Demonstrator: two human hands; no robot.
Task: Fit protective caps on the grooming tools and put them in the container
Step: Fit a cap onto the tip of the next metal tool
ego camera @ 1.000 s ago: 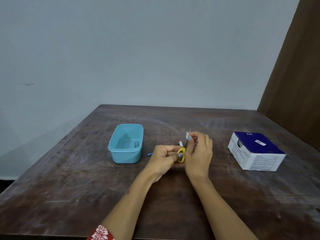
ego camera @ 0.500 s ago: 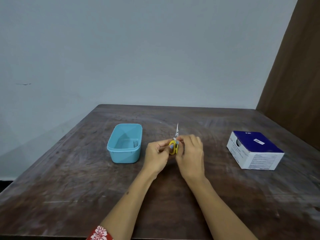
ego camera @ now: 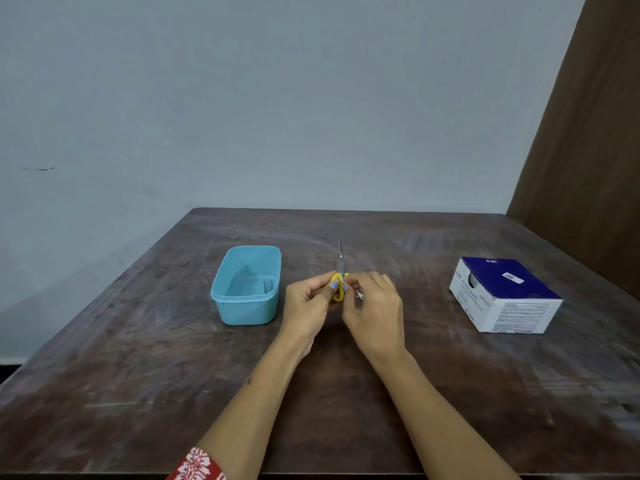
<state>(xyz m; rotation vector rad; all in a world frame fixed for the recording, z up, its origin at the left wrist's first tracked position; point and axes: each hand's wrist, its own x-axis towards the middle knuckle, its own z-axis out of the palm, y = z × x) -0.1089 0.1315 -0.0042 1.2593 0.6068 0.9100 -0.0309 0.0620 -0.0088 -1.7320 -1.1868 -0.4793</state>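
Head view looks down on a dark, scuffed wooden desk (ego camera: 138, 358) set against a pale wall. Both hands meet near its middle, just above the surface. The left hand (ego camera: 306, 306) has its fingers curled around the yellow handle of a small pair of scissors (ego camera: 339, 289), thumb pressed against the loop. The thin metal blades stand almost upright, pointing away from the person, bare at the tip. The right hand (ego camera: 377, 313) is curled too, fingertips touching the handle from the other side, and a small whitish piece, possibly a cap (ego camera: 360, 295), shows pinched among its fingers; it is too small to tell for sure.

Just left of the hands sits a light blue plastic container (ego camera: 246, 285), open, with something small and pale lying near its right wall. Well off to the right rests a blue and white cardboard box (ego camera: 504, 294), a barcode sticker on its top. A red patterned sleeve (ego camera: 197, 465) shows at the left arm.
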